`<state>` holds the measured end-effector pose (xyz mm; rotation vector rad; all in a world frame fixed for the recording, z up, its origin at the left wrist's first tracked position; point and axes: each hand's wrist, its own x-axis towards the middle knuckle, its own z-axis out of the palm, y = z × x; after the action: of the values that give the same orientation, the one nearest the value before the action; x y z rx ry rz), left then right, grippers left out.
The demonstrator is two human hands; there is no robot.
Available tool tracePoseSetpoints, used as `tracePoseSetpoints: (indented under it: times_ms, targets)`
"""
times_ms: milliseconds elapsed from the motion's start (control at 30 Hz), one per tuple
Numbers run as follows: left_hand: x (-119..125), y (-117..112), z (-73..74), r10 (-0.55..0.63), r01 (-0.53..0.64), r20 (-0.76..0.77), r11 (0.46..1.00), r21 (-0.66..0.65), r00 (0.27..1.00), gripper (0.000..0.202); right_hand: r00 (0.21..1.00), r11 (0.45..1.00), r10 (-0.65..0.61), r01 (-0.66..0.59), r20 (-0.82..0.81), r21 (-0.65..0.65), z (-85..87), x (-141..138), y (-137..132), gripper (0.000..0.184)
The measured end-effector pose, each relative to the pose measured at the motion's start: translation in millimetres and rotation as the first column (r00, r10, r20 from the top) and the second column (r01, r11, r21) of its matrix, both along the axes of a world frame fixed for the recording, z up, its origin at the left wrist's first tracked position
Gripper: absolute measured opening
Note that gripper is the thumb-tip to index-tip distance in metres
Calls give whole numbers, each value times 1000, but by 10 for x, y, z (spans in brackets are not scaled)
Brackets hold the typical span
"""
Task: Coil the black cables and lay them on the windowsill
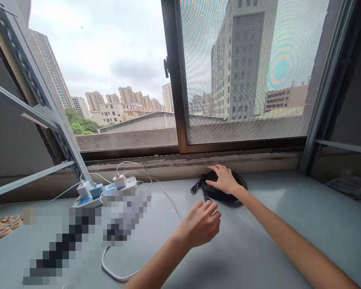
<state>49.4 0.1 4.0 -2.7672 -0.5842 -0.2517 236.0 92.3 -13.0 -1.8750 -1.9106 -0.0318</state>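
Note:
A coil of black cable (239,180) lies on the table near the window wall, with a dark plug (195,188) at its left side. My right hand (224,178) is over the coil, fingers spread and stretched across its top. Nearer to me, my left hand (200,222) hovers above the table with its fingers curled in. The inside of that hand is hidden, and nothing pokes out of it. Another dark cable end (206,198) shows just beyond its fingers.
A white power strip (132,183) with chargers stands at the left back. Thin white cords run from it over the grey table (276,237). Two items at left are blurred out. Metal frame posts (314,132) flank the window.

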Motion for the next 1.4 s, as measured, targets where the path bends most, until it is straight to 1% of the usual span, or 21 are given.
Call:
tracePoseSetpoints:
  times_ms: [33, 67, 100, 133, 200, 267, 333, 433, 600, 800, 900, 1000, 1233, 1300, 1400]
  targets:
    - [34, -65, -42, -79, 79, -16, 997, -14, 997, 17, 997, 997, 76, -76, 14, -6, -41, -90, -11, 60]
    - [59, -113, -89, -128, 127, -34, 991, -31, 991, 16, 991, 991, 135, -134, 22, -28, -90, -162, -19, 63]
    - [76, -144, -136, -153, 150, -57, 987, -48, 987, 15, 986, 985, 168, -167, 21, -52, -140, -217, -24, 61]
    - [86, -158, -180, -157, 152, -81, 986, -68, 984, 13, 982, 980, 188, -186, 16, -73, -187, -253, -25, 58]
    - [90, -148, -247, -113, 100, -114, 988, -119, 987, 11, 982, 977, 190, -189, -3, -101, -254, -282, -17, 50]
    - [80, -110, -279, -50, 28, -115, 982, -184, 992, 12, 985, 979, 173, -174, -23, -106, -279, -282, -5, 45]
    - [69, -71, -286, -22, 0, -89, 971, -240, 996, 14, 988, 983, 148, -151, -38, -101, -274, -282, -1, 41]
    - [64, -41, -279, -33, 16, -54, 959, -284, 998, 14, 994, 991, 104, -108, -45, -77, -258, -304, -9, 38]
    - [71, -30, -278, -40, 28, -31, 950, -310, 999, 15, 999, 999, 25, -27, -43, -44, -279, -353, -12, 35]
    - [63, -17, -275, -38, 31, -12, 937, -349, 999, 18, 996, 996, -84, 82, -41, -46, -300, -339, 26, 32]
    - [60, -18, -272, -37, 28, -17, 933, -359, 999, 18, 989, 987, -147, 144, -36, -71, -292, -274, 44, 31]
    - [55, -18, -278, -41, 34, -10, 927, -374, 999, 18, 975, 970, -220, 217, -22, -108, -287, -153, 66, 31]
    - [40, -13, -296, -52, 55, 19, 930, -363, 998, 18, 910, 891, -415, 411, 20, -195, -292, 272, 121, 34]
    - [39, -16, -287, -52, 51, 7, 931, -361, 999, 17, 900, 878, -434, 431, 34, -207, -291, 381, 138, 36]
    - [37, -20, -275, -54, 51, -1, 934, -354, 999, 15, 902, 877, -428, 429, 56, -215, -284, 493, 170, 42]
